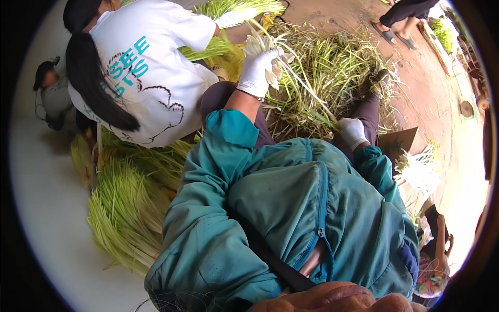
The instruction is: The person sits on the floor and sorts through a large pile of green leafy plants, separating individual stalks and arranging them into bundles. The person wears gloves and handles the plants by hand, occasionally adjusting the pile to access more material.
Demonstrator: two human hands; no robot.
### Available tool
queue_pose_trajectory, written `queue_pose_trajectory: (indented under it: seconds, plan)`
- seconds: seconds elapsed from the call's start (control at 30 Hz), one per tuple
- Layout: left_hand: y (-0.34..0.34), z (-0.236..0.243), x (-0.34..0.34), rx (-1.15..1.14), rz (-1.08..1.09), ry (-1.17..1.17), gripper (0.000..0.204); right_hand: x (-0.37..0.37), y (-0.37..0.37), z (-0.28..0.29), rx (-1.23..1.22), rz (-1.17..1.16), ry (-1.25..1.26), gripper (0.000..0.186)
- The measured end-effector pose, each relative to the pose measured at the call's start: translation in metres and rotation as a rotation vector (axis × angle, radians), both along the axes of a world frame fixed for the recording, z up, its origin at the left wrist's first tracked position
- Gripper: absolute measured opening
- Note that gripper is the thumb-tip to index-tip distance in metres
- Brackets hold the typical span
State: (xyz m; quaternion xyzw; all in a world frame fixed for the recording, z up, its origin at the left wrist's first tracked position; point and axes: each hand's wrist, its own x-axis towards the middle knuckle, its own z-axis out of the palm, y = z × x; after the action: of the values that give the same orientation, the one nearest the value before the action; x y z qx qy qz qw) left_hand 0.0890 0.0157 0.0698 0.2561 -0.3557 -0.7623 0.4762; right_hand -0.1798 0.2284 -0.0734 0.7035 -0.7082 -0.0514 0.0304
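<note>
My left hand, in a white glove, is raised above my lap with its fingers closed around a bunch of white-ended stalks. Broad pale ends fan out beyond the fingers. From near that bunch, a long thin pale-green stalk slants down toward my right hand. This hand, gloved in white too, is closed by my right thigh at the stalk's lower end. A wide heap of loose green and yellowish stalks and leaves covers the ground in front of both hands, between my legs.
Close on my left sits a person in a white shirt. Large bundles of long green stalks lie behind that person, with more greens ahead. A brown board and a white-stalked pile are at my right. Other people are farther off.
</note>
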Motion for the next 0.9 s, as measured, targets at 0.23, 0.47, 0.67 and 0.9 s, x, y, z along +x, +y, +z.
queue_pose_trajectory:
  seconds: [0.23, 0.47, 0.67, 0.9]
  plan:
    - [-0.023, -0.010, 0.012, 0.108, -0.003, 0.153, 0.014, -0.108, 0.005, -0.013, -0.107, -0.463, 0.073, 0.022]
    - [-0.031, -0.016, 0.007, 0.204, -0.265, 0.305, 0.017, -0.175, -0.005, 0.014, 0.068, -0.658, 0.017, 0.027]
    - [-0.013, 0.000, 0.004, 0.158, -0.386, 0.247, 0.016, -0.051, -0.079, 0.086, -0.260, -0.298, -0.913, 0.046]
    - [-0.005, 0.001, 0.002, 0.052, -0.550, 0.281, 0.021, 0.109, -0.055, 0.156, 0.733, 0.029, -1.623, 0.031]
